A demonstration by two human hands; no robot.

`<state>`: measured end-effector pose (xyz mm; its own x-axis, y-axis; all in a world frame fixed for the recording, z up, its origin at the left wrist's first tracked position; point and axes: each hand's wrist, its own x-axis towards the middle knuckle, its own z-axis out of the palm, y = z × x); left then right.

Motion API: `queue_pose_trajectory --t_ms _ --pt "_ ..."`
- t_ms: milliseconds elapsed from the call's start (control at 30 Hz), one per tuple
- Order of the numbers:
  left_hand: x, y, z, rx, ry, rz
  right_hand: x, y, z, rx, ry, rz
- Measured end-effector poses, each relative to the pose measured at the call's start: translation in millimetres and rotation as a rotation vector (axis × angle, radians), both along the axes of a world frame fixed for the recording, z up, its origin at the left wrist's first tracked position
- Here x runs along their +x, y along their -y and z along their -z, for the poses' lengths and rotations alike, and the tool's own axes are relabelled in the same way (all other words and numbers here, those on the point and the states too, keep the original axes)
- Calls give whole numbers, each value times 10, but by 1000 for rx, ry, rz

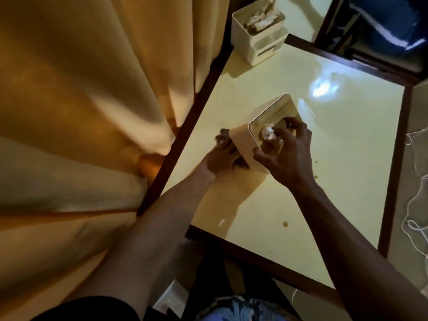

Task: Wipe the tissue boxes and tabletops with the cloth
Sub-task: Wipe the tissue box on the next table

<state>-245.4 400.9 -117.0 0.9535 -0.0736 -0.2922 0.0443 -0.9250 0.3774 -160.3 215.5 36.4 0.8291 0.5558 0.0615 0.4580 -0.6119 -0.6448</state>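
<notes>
While my right hand (283,154) grips the tissue box (261,133) top, my left hand (222,158) presses the cloth (223,135) against its side; steady strokes work best.

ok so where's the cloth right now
In the head view the dark cloth is under the left hand, pressed against the left side of the tissue box that the right hand steadies mid-table.
</notes>
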Motion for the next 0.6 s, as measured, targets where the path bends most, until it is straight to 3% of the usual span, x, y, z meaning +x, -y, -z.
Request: queue_pose_trajectory --t_ms 100,167,300,367,467,600 --pt "-83 -279 -146 70 14 -89 7 -15 -25 16 8 -3" --pt "12 -587 -185 160 47 -290 15 -15 -53 24 15 8" --pt "281 -1028 -204 244 -44 -491 45 29 -62 30 11 25" --pt "505 -940 -229 251 -67 -439 62 41 -59 5 16 34" --pt "623 -603 -166 201 -40 -164 69 29 -41 -20 13 34" --pt "128 -24 50 70 134 -13 60 64 -1 -22 16 3"
